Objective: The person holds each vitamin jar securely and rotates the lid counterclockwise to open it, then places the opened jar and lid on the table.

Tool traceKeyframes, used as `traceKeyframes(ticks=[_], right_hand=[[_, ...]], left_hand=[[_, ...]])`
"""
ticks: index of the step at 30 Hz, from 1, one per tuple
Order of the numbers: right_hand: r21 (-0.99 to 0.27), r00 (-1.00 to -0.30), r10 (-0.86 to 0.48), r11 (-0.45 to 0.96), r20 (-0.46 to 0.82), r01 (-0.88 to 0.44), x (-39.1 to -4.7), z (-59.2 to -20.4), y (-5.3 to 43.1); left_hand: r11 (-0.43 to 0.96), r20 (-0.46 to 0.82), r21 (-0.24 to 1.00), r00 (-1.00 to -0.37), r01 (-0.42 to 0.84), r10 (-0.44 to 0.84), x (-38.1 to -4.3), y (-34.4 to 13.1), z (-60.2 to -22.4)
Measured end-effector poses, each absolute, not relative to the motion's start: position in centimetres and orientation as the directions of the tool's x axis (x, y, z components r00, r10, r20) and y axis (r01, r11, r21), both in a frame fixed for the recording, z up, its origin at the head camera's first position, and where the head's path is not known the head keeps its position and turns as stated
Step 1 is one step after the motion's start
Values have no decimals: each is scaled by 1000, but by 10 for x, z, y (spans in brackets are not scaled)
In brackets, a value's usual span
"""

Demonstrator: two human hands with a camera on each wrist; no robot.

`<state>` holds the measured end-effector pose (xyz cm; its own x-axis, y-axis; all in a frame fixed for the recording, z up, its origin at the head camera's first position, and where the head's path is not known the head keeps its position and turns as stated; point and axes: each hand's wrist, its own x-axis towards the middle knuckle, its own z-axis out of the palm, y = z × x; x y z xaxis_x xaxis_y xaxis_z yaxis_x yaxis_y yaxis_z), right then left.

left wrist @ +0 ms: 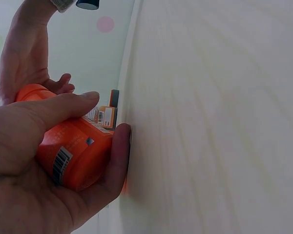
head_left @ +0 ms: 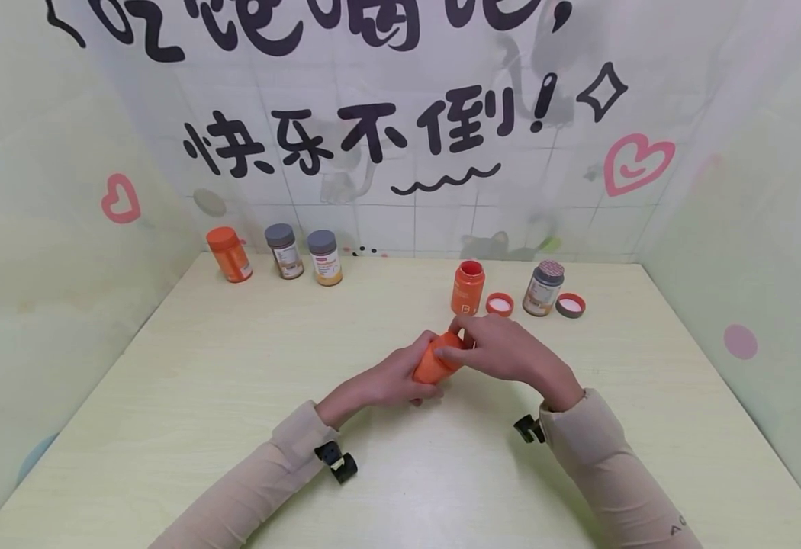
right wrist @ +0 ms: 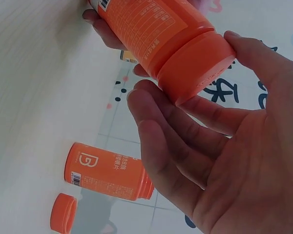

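My left hand (head_left: 394, 379) grips an orange supplement bottle (head_left: 433, 370) around its body, holding it tilted above the table. In the left wrist view, the thumb lies along one side of this bottle (left wrist: 83, 156) and fingers curl under it. My right hand (head_left: 506, 347) is at the upper end, with thumb and fingertips on opposite sides of the orange screw cap (right wrist: 198, 66). The cap sits on the bottle's neck. Just behind the hands stands another orange bottle (head_left: 467, 290), uncapped, with an orange cap (head_left: 500, 305) lying beside it, white inside up.
At the back right stands a dark bottle (head_left: 542, 290) with a reddish patterned top, beside a loose grey cap (head_left: 570, 306). A capped orange bottle (head_left: 231, 255) and two grey-capped bottles (head_left: 285, 253) stand at the back left. Walls (head_left: 751, 267) enclose the table's back and sides.
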<state>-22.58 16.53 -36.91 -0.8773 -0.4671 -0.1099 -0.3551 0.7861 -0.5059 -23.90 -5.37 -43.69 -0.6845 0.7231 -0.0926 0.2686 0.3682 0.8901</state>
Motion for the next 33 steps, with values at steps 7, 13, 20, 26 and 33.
traceKeyframes(ticks=[7, 13, 20, 26, 33], right_hand=[[-483, -889, -448, 801, -93, -354, -226, -370, 167], [-501, -887, -451, 793, -97, -348, -226, -370, 167], [-507, -878, -466, 786, -109, -354, -226, -369, 167], [-485, -880, -467, 792, -91, -370, -226, -369, 168], [-472, -889, -449, 806, -93, -358, -225, -368, 168]], left_hand=[[361, -81, 891, -685, 276, 724, -239, -53, -439], [362, -81, 889, -682, 281, 727, -239, -53, -438], [375, -92, 886, -690, 272, 718, -239, -53, -438], [383, -95, 883, -696, 270, 711, -238, -53, -438], [379, -90, 883, -692, 277, 716, -239, -53, -438]])
